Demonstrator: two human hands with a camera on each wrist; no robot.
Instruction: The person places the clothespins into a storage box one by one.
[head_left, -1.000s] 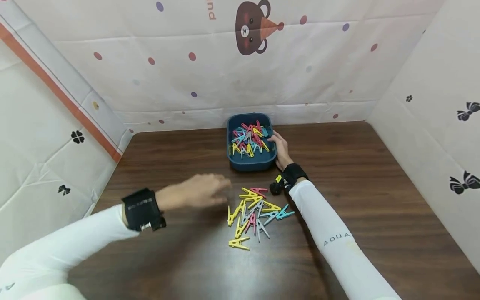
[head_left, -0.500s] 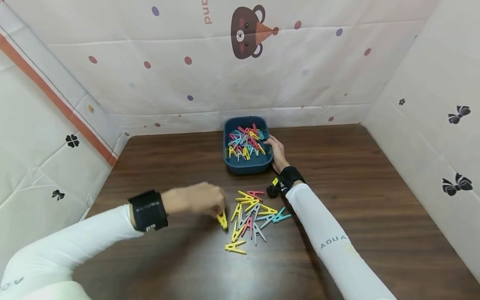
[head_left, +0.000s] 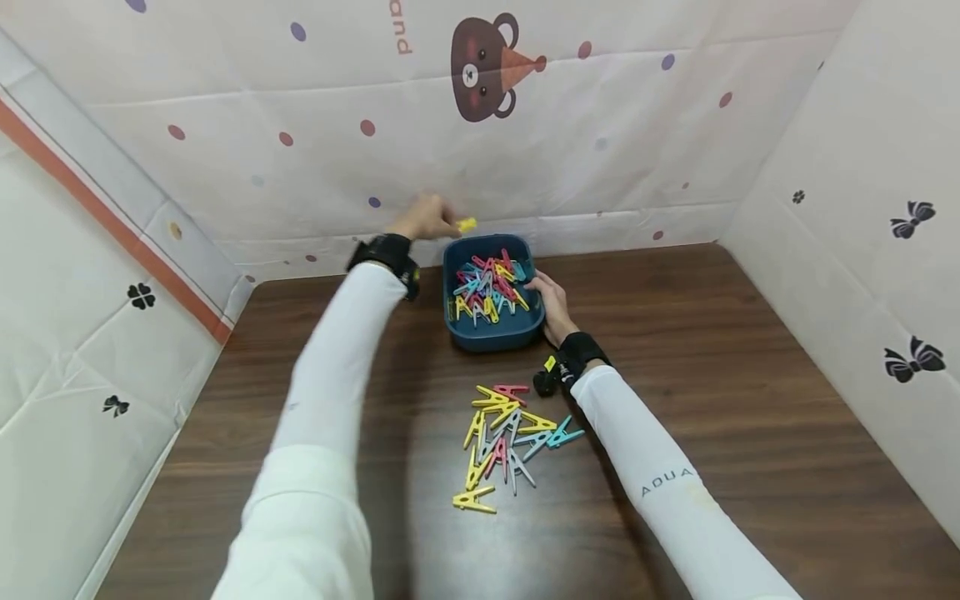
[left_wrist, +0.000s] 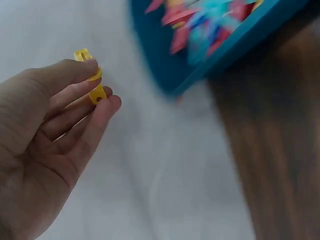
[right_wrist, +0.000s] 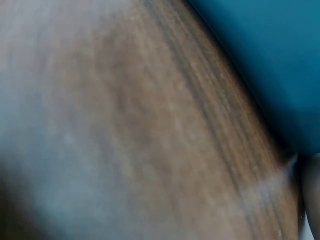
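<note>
My left hand [head_left: 427, 218] pinches a yellow clothespin [head_left: 467, 225] above the far left rim of a dark blue plastic basin [head_left: 491, 341]. In the left wrist view, the thumb and fingertips hold this yellow clothespin [left_wrist: 96, 94], with the basin [left_wrist: 187, 82] blurred beyond. Pink, yellow, light blue and grey clothespins [head_left: 487, 287] lie heaped in the basin. At its right side, my right hand [head_left: 553, 307] grips the wall, thumb over the rim. The right wrist view shows mostly blurred tabletop and the basin's blue side [right_wrist: 270, 55].
Nearer than the basin, a loose pile of yellow, grey, pink and light blue clothespins [head_left: 498, 450] lies on the brown wooden table [head_left: 675, 333]. A white printed sheet [head_left: 315, 192] stands behind the basin, with others at both sides.
My left hand took a yellow clothespin from the pile's left edge and carried it up and away, to over the basin's far left side. My right hand still holds the basin.
</note>
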